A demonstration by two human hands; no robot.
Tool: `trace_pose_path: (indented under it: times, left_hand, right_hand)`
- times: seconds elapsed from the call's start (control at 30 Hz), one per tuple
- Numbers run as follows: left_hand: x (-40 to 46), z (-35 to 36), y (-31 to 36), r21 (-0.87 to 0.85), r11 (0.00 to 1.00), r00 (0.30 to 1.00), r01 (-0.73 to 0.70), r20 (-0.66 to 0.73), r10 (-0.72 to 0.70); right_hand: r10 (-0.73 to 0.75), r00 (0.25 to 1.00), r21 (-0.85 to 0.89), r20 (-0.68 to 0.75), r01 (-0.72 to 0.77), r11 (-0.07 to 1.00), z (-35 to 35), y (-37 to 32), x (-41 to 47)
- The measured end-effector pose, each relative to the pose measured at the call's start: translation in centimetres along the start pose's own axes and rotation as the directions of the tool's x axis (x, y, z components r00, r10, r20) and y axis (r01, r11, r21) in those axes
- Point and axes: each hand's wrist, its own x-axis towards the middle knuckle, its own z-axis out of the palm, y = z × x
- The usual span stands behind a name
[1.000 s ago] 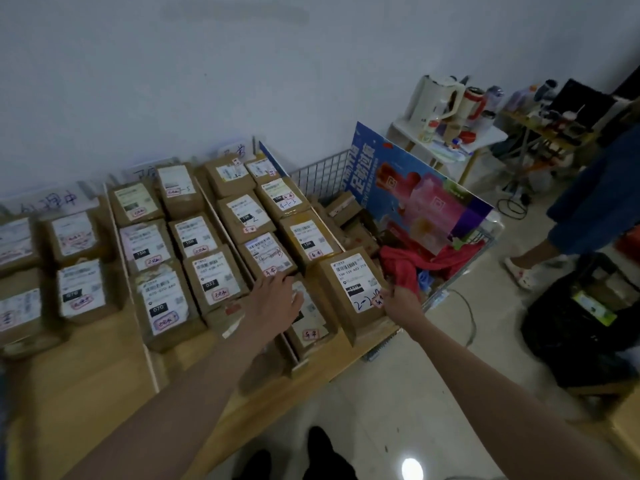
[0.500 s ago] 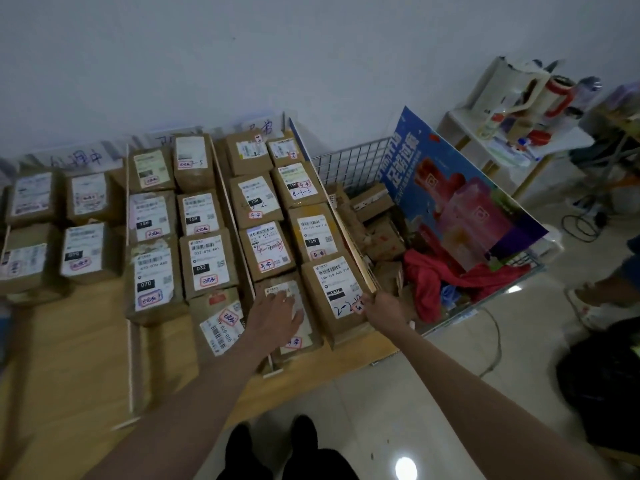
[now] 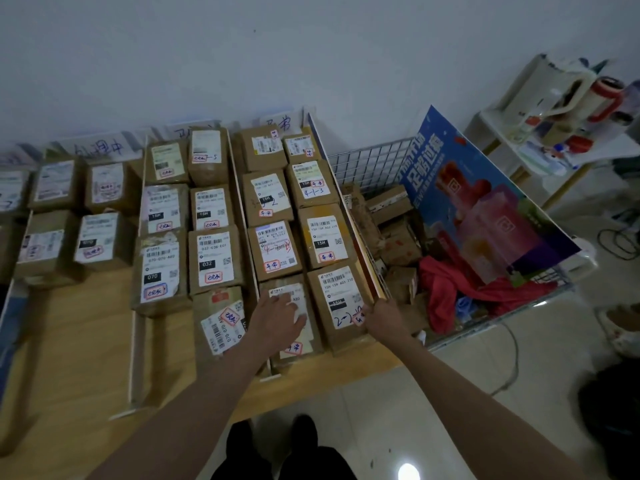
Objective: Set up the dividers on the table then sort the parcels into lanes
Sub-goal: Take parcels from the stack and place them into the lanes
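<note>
Pale wall behind, grey tiled floor (image 3: 398, 410) below. Wooden bench (image 3: 69, 341) against the wall, split into lanes by thin white dividers (image 3: 133, 358) running front to back. Brown cardboard parcels (image 3: 214, 258) packed in rows within the lanes, each with a white shipping label and a red stamp; handwritten paper signs (image 3: 100, 148) propped at the wall end.

Left hand (image 3: 277, 317) flat, fingers straight and spread, pressing on the label of the front parcel (image 3: 298, 344) in the rightmost lane. Right hand (image 3: 382, 315) just beside it, fingers curled round the right front corner of the neighbouring parcel (image 3: 337, 303), marked "2-2" in blue pen, at the near end of the rightmost divider (image 3: 360, 237). Hands apart, one parcel each, both at the front edge of the bench.

Wire basket (image 3: 374, 164) touching the bench's right side, with more brown parcels, a red cloth (image 3: 446, 282) and a blue printed board (image 3: 485, 206) leaning inside. White side table (image 3: 498, 133) beyond, crowded with a kettle and bottles, blurred. Black shoes (image 3: 273, 434) on the tiles at the bottom edge.
</note>
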Motion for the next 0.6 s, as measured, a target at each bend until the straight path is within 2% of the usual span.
trace_pose_path:
  times: [0.17,0.3,0.47,0.6]
  left_hand:
    - [-0.3,0.0,0.1,-0.013,1.0,1.0,0.007,0.006,-0.007]
    - [-0.4,-0.4,-0.1,-0.022,1.0,1.0,-0.005,0.017,0.005]
    - [-0.5,-2.3,-0.8,-0.046,0.998,0.999,0.031,0.011,-0.03]
    - [-0.8,-4.9,-2.2,-0.052,0.994,0.991,0.094,-0.091,-0.098]
  right_hand:
    - [0.001,1.0,-0.149,-0.027,-0.005,0.989,0.5,0.4,0.2]
    - [-0.025,1.0,-0.147,-0.003,0.024,0.989,-0.2,-0.5,0.6]
    - [-0.189,0.976,-0.203,-0.107,0.164,0.965,-3.1,-2.8,-0.4]
    - [-0.346,0.91,-0.276,-0.23,0.28,0.92,-5.3,-6.1,-1.7]
